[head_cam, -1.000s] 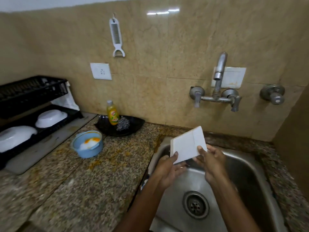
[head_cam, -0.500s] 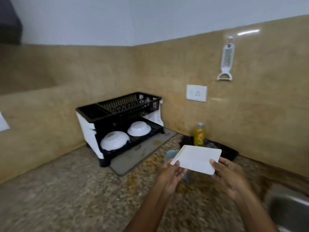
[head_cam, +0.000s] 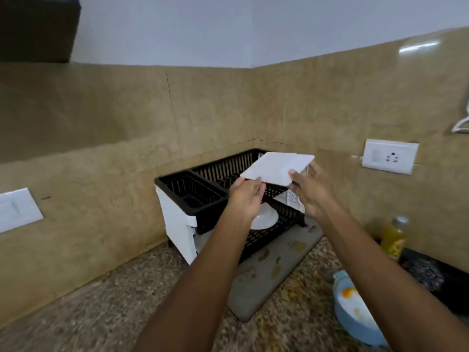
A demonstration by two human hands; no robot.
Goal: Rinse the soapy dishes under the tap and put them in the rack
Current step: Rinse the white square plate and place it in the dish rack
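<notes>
Hands, two, both on one white square plate (head_cam: 276,168). Left hand (head_cam: 245,198) pinches the plate's near left edge, thumb on top, fingers underneath. Right hand (head_cam: 311,193) holds the near right corner the same way, thumb tip on the top face, fingers curled below. Plate is held nearly flat, tilted slightly, just above the upper tier of the black dish rack (head_cam: 203,191), not touching it as far as can be seen.

Hidden or unclear: the left forearm covers much of the rack's lower tier, so only one white bowl (head_cam: 265,219) shows there, part of it behind the wrist. The fingers under the plate are mostly out of sight. At the right edge a white hanging utensil (head_cam: 463,123) is cut off and blurred. The blue bowl (head_cam: 355,318) at lower right is cropped by the right forearm; a dark tray (head_cam: 431,273) behind it is hard to read.

Against half a second ago: the plate was held low over the counter (head_cam: 101,306), well short of the rack; now it is raised over the top tier, arms stretched further out. Two white bowls were visible on the lower tier then.

Counts: one plate, one rack, one grey mat (head_cam: 274,273) under it, one yellow soap bottle (head_cam: 394,240), two wall sockets (head_cam: 389,156).
</notes>
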